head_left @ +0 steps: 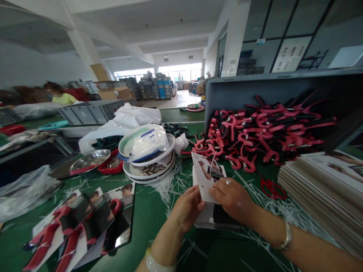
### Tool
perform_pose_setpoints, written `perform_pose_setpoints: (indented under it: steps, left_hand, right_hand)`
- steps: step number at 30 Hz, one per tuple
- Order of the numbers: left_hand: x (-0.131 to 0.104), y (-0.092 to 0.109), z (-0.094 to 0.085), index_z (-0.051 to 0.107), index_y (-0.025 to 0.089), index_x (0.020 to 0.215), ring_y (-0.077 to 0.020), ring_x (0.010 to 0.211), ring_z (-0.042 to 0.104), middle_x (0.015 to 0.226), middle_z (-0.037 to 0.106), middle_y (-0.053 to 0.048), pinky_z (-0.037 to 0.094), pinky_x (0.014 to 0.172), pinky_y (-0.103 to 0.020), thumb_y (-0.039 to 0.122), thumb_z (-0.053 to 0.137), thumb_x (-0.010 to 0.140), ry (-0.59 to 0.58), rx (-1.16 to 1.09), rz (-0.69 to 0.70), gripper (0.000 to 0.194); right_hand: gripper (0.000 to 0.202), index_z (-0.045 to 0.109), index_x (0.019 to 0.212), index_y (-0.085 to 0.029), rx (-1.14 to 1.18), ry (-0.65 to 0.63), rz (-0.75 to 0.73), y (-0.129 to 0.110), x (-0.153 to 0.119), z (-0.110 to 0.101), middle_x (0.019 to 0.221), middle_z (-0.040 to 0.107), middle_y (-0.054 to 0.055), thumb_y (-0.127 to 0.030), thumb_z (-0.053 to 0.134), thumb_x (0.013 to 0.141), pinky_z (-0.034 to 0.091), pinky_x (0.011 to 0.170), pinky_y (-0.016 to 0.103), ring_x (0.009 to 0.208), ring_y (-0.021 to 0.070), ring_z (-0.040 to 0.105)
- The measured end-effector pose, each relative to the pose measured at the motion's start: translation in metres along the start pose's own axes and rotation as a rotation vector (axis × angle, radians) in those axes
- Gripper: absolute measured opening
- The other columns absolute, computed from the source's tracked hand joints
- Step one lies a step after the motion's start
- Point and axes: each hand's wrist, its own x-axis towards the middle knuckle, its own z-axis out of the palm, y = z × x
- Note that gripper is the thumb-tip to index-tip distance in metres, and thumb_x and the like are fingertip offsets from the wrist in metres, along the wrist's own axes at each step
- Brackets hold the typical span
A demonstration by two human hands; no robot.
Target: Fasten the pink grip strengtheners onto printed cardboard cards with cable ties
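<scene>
Head view: the left hand and right hand grasp in their fingers a thin white printed cardboard card, tilted above a white-and-black card stack on the green desk.

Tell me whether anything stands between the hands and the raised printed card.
Nothing visible does. The left hand holds the raised printed card at its lower edge, and the right hand touches it on the right. A thin white strip sticks up there but keeps neither hand off.
</scene>
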Motion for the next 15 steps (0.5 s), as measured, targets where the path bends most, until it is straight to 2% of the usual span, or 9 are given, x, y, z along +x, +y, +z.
perform_pose_setpoints:
  steps: [3,6,9,11,15]
  left_hand:
    - [0.002,-0.011,0.004,0.063,0.011,0.078,-0.0058,0.054,0.059,0.069,0.065,-0.002,0.048,0.052,-0.012,0.012,0.080,0.054,0.005,0.008,0.015,0.029]
    - [0.003,-0.019,0.008,0.062,0.010,0.071,-0.0069,0.054,0.059,0.065,0.064,-0.001,0.048,0.056,-0.015,0.012,0.082,0.048,0.021,0.031,0.075,0.031]
    - [0.002,-0.023,0.011,0.061,0.012,0.079,-0.0076,0.056,0.058,0.068,0.066,0.000,0.048,0.057,-0.018,0.016,0.082,0.051,0.058,0.032,0.146,0.035]
    - [0.000,-0.024,0.013,0.060,0.013,0.083,-0.0075,0.058,0.059,0.072,0.066,0.000,0.048,0.058,-0.019,0.018,0.080,0.054,0.094,0.030,0.192,0.035]
    - [-0.007,-0.023,0.020,0.057,0.014,0.079,-0.0061,0.059,0.057,0.071,0.063,0.002,0.048,0.059,-0.018,0.020,0.076,0.061,0.095,0.085,0.233,0.027]
  right_hand:
    - [0.024,0.063,0.085,-0.013,0.091,0.104,0.019,0.004,-0.009,0.007,0.077,0.064,0.008,-0.003,0.041,0.082,0.043,0.068,0.032,0.076,0.0198,0.055]
    - [0.025,0.063,0.088,-0.014,0.164,0.132,0.015,0.009,-0.017,0.008,0.080,0.066,0.008,-0.003,0.041,0.082,0.046,0.072,0.033,0.078,0.0196,0.056]
    - [0.027,0.063,0.093,-0.015,0.242,0.080,0.058,0.006,-0.021,-0.001,0.085,0.067,0.007,-0.005,0.042,0.081,0.048,0.076,0.035,0.083,0.0201,0.057]
    - [0.029,0.062,0.101,-0.016,0.311,0.023,0.144,-0.001,-0.023,-0.010,0.095,0.067,0.008,-0.008,0.043,0.080,0.047,0.083,0.038,0.091,0.0206,0.058]
    - [0.042,0.055,0.116,-0.015,0.310,-0.048,0.353,-0.024,-0.028,-0.020,0.114,0.062,0.011,-0.020,0.054,0.074,0.034,0.099,0.053,0.106,0.0269,0.054]
